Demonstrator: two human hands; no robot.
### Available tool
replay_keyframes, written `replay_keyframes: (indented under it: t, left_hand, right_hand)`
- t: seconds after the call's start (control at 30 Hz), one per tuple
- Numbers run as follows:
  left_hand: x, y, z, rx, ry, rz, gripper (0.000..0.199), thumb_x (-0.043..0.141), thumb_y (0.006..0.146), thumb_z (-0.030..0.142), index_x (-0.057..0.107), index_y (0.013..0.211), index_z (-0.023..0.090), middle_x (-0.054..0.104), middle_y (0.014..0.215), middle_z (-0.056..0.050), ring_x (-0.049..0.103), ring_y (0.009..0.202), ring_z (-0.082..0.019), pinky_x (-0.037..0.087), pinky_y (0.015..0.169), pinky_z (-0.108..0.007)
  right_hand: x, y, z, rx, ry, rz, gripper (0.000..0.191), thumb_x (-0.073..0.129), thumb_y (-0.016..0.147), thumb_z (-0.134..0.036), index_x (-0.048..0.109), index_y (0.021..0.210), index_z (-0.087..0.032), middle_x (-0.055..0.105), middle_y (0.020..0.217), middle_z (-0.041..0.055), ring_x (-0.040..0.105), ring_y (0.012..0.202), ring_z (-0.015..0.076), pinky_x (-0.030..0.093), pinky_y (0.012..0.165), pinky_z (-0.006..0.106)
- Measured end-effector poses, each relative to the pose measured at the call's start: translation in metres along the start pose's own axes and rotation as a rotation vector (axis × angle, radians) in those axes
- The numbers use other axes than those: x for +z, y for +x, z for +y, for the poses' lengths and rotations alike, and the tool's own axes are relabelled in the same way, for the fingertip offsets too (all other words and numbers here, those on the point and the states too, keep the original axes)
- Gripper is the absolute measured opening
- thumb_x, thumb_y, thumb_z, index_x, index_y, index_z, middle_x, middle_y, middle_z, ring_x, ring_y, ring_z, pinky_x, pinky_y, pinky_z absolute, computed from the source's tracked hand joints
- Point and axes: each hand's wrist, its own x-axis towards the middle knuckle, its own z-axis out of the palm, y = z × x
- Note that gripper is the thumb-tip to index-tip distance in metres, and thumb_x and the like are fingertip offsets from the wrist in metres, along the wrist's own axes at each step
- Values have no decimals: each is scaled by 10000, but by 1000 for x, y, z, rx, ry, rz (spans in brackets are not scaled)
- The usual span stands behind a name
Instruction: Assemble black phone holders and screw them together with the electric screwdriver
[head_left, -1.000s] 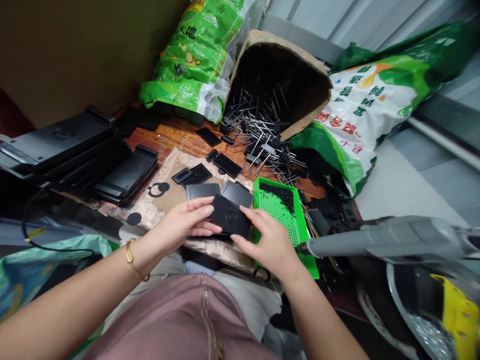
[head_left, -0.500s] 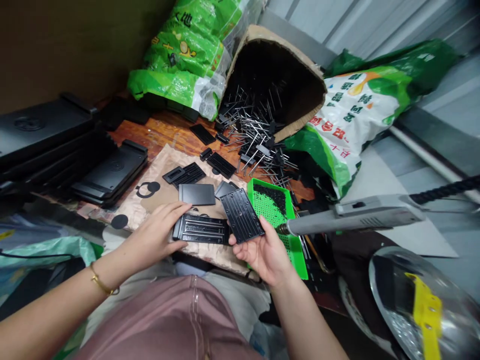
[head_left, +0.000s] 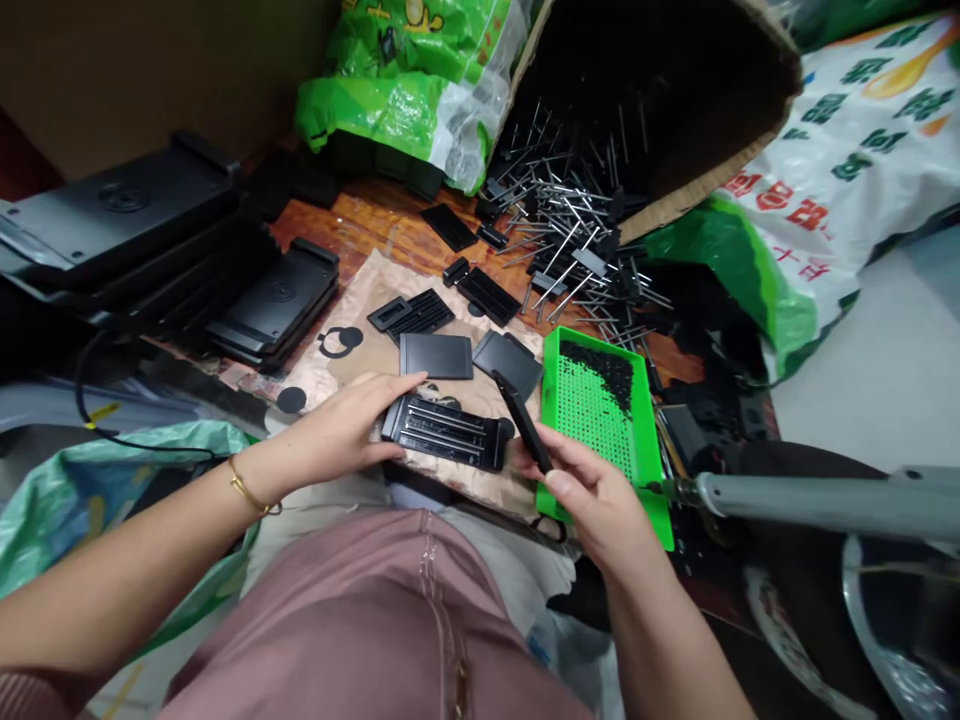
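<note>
My left hand (head_left: 349, 430) grips the left end of a black plastic bracket (head_left: 446, 430), its thumb below and fingers above. The bracket lies on the brown paper with bright metal rods along its open upper side. My right hand (head_left: 589, 490) pinches a thin black plastic plate (head_left: 523, 425) between thumb and fingers, tilted nearly edge-on beside the bracket's right end and apart from it. Two smooth black plates, one on the left (head_left: 436, 357) and one on the right (head_left: 511, 362), lie just beyond the bracket.
A green perforated tray (head_left: 551, 400) with small black screws stands right, beside a grey electric screwdriver (head_left: 810, 505). Metal rods with black ends (head_left: 570, 230) spill from a cardboard box (head_left: 712, 190). Finished-looking black brackets (head_left: 277, 300) are stacked left; printed bags (head_left: 405, 110) stand behind.
My right hand has turned the plate from showing its ribbed face to nearly edge-on. My left hand keeps hold of the bracket. The whole view has shifted.
</note>
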Motion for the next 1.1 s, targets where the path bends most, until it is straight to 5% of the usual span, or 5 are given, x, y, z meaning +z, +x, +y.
replay_keyframes:
  t: [0.27,0.43,0.6,0.73,1.1]
  left_hand:
    - [16,-3,67,-128,-717,103,307,498,913,330,464,1188,199,615,1184,-103,584,1102,-227,476,922,-367]
    - [17,-2,59,-409,-962,58,245,453,917,317,499,1118,187,677,993,-48,650,892,-185,524,794,-331]
    - [3,0,50,-307,-694,-344,304,476,879,239,609,1152,230,691,1066,-12,625,994,-193,485,884,-329]
    - [3,1,55,-237,-573,-444,401,434,880,190,585,1233,304,680,1144,32,614,1048,-180,456,942,-324]
    - [-11,6,43,38,193,-105,639,728,724,377,497,1294,202,565,1195,-126,518,1099,-307,396,949,-457]
  right_hand:
    - [73,-2,-10,-113,-346,215,609,710,682,-458,504,1210,-236,634,1091,103,641,924,228,566,742,366]
    - [55,-16,-18,-349,-742,-12,512,627,781,-510,531,1215,-255,675,979,70,652,877,236,546,747,386]
    - [25,-20,-14,-572,-1032,-127,687,634,800,-460,368,1396,-244,555,1285,125,512,1194,287,466,968,492]
    - [25,-17,-5,-579,-1039,-224,673,644,793,-440,383,1378,-231,581,1241,121,503,1198,292,434,997,537]
    - [27,12,-4,-584,-1096,9,551,669,721,-548,575,1116,-174,648,1070,121,571,1048,295,375,1003,526]
